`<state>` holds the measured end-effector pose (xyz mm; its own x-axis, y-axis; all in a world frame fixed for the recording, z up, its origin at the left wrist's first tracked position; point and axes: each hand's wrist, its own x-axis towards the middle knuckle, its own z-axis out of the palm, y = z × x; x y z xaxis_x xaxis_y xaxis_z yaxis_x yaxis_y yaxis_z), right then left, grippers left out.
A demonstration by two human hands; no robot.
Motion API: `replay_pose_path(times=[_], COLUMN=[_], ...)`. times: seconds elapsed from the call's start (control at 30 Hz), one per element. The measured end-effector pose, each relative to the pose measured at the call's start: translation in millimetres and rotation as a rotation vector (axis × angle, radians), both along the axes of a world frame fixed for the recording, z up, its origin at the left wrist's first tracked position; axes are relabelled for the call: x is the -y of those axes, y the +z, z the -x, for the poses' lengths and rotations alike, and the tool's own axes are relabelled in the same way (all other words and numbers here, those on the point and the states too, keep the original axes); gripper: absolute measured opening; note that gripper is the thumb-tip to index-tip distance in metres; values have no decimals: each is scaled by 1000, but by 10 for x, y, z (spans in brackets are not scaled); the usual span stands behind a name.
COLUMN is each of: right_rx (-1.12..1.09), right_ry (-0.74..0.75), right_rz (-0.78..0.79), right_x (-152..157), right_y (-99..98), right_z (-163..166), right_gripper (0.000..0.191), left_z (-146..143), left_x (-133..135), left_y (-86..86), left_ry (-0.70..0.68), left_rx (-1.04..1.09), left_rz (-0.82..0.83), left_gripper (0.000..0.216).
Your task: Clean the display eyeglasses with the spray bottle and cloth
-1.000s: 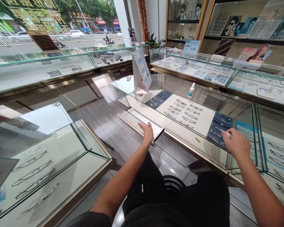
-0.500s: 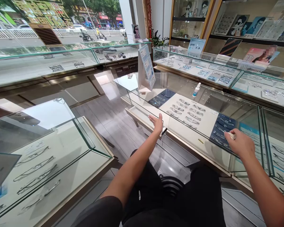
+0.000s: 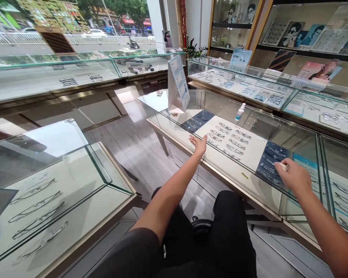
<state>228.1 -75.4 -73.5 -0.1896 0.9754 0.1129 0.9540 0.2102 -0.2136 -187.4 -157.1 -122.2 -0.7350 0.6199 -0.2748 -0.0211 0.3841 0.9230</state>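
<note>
My left hand (image 3: 199, 145) is at the front edge of the glass display case (image 3: 188, 150), its fingers spread and nothing in them. Over the case's glass top, at the right, my right hand (image 3: 296, 175) is closed around a small off-white crumpled thing (image 3: 284, 166), mostly hidden by the fingers. Beneath the glass are rows of eyeglass frames (image 3: 236, 144) on a white board, with more on a dark blue panel (image 3: 272, 162) below my right hand. A small yellowish bar (image 3: 245, 175) lies near the front.
On the glass stand a white spray bottle (image 3: 240, 112) and a folded sign (image 3: 178, 83). Another glass case (image 3: 104, 185) with eyeglasses is at my left. Further cases (image 3: 249, 79) line the back and the window side. A black round stool base (image 3: 201, 226) shows between my legs.
The drawer under the case front, open before, is now shut. My left hand has moved slightly right and up with it. My right hand has stayed almost in place, and my legs have shifted left.
</note>
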Motion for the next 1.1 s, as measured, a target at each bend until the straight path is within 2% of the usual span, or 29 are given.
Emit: replay_pose_path(times=[0.13, 0.27, 0.43, 0.53, 0.6, 0.67, 0.8, 0.83, 0.9, 0.97, 1.03, 1.1], right_rx=[46, -55, -344, -549, -639, -670, -683, -682, -675, -667, -654, -620], right_ry=[-13, 80, 150, 91, 82, 134, 174, 178, 188, 217, 265, 294], right_rz=[25, 48, -52, -96, -106, -88, -75, -69, -62, -61, -64, -131], right_x=[-149, -367, -775, -1037, -1191, -1331, -1581, -1639, -1751, -1858, -1967, -2086], right_y=[30, 98, 140, 105, 63, 27, 13, 20, 32, 34, 20, -7], right_z=[75, 324, 891, 1318, 1566, 1760, 2039, 2097, 2197, 2271, 2324, 2378], right_gripper=[37, 35, 49, 64, 74, 79, 85, 85, 86, 89, 92, 97], left_z=[36, 44, 62, -6, -123, -266, -490, -530, -607, -699, -814, -923], left_x=[-17, 7, 61, 326, 681, 1161, 2288, 2575, 3132, 3634, 4041, 4333], left_y=[-21, -21, 115, 136, 53, -119, -677, -839, -1148, -1384, -1493, -1466], left_ry=[-18, -37, -42, -49, -35, -1, 117, 174, 371, 488, 635, 764], left_rx=[10, 9, 53, 101, 145, 200, 315, 335, 392, 409, 411, 403], left_rz=[11, -10, -44, -77, -90, -86, -17, 2, -20, -69, -72, -92], left_gripper=[118, 121, 124, 120, 111, 105, 95, 89, 72, 58, 48, 42])
